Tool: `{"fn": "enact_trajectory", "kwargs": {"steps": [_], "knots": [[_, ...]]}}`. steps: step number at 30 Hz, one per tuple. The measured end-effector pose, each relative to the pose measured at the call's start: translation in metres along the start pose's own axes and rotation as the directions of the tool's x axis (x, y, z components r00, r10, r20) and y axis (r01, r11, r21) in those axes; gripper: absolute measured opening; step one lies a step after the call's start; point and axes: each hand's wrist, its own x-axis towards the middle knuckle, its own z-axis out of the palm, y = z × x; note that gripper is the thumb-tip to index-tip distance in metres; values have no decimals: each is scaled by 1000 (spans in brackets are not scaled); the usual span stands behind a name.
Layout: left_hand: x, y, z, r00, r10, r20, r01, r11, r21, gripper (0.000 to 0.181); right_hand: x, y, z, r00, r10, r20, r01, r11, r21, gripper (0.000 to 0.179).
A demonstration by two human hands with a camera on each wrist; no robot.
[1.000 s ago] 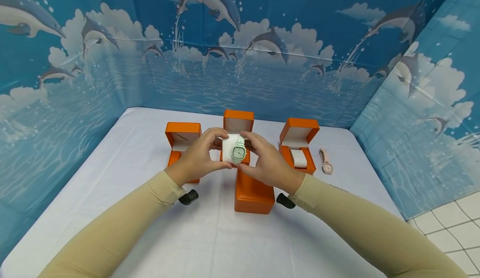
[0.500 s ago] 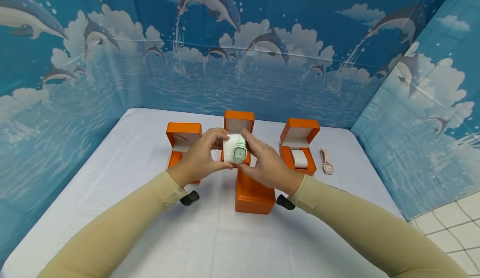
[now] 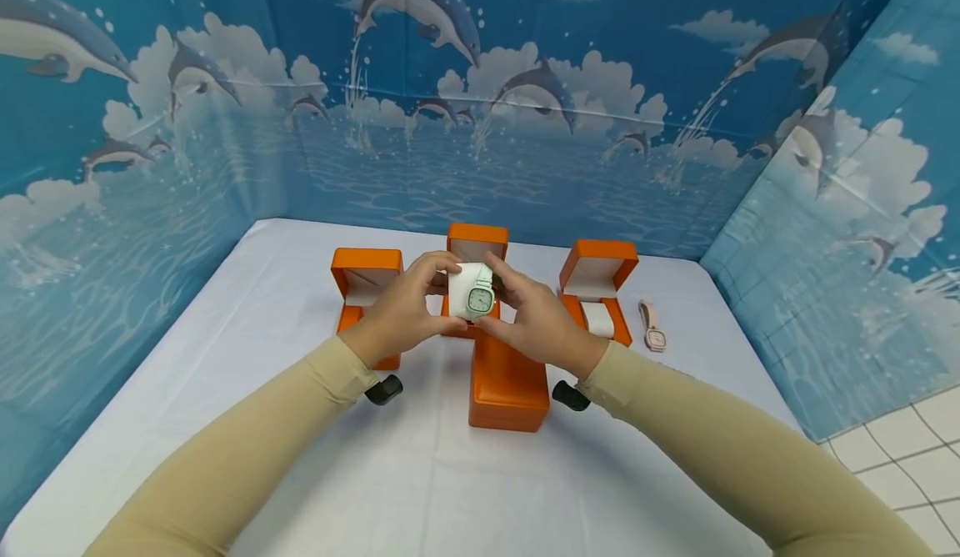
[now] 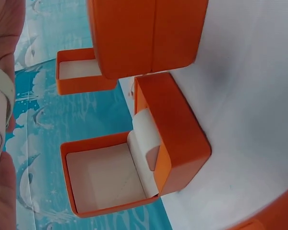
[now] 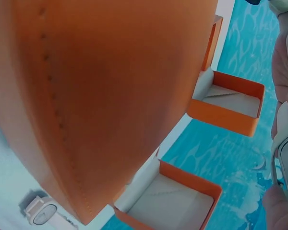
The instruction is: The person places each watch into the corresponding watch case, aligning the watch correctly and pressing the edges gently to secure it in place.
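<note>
Cushion (image 3: 460, 292) and watch (image 3: 481, 299), pinched by curled left hand (image 3: 399, 305) and right hand (image 3: 542, 323), have been raised slightly; box (image 5: 125, 96) stitching (image 5: 50, 77) is shown only by the right-wrist view.

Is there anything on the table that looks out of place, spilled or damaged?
One thing looks slightly out of place: the pink watch lies loose on the white cloth, beside the open orange box on the right, whose white cushion shows no watch. I see nothing spilled or damaged.

Left of the middle watch box (image 3: 477, 233): left box (image 3: 367, 258). Right: right box (image 3: 606, 250), then loose watch (image 3: 655, 338). Before: front box (image 3: 510, 386) and, on a pillow (image 3: 461, 294), a wristwatch (image 3: 481, 299).
</note>
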Motion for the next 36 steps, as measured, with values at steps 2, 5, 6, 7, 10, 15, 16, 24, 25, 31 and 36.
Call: {"fn": "enact_trajectory", "kwargs": {"steps": [2,5,6,7,10,15,16,24,25,31,36], "knots": [[1,-1,-1,1000,-6,6,6,1000,-4,70,0,1,0,1000,2,2,-2,1000,15,91],[2,-3,-1,1000,-7,18,7,1000,-11,70,0,1,0,1000,6,0,-6,1000,30,89],[2,-3,-2,1000,-8,22,8,1000,-17,70,0,1,0,1000,5,-2,-5,1000,31,88],[2,-4,-2,1000,-10,26,11,1000,-24,70,0,1,0,1000,3,-3,-3,1000,29,88],[2,-6,-2,999,-16,32,17,999,-47,70,1,2,1,1000,-5,-2,5,999,44,89],[1,-6,-3,999,-13,35,16,997,-73,69,1,6,1,1000,-4,10,3,996,84,88],[1,-6,-3,999,-10,33,13,997,-76,69,1,7,0,1000,0,14,-1,995,95,87],[1,-4,-1,1000,24,14,-24,998,-52,68,0,1,0,999,20,25,-24,985,169,83],[1,-3,-2,1000,26,13,-26,998,-51,68,-1,-1,1,999,15,29,-20,986,168,83],[0,-2,-4,1000,21,22,-19,998,-67,69,-1,-6,1,999,14,45,-21,988,150,86],[0,-5,-3,999,19,29,-16,997,-80,69,-1,-7,0,997,36,72,-44,992,119,84]]}}
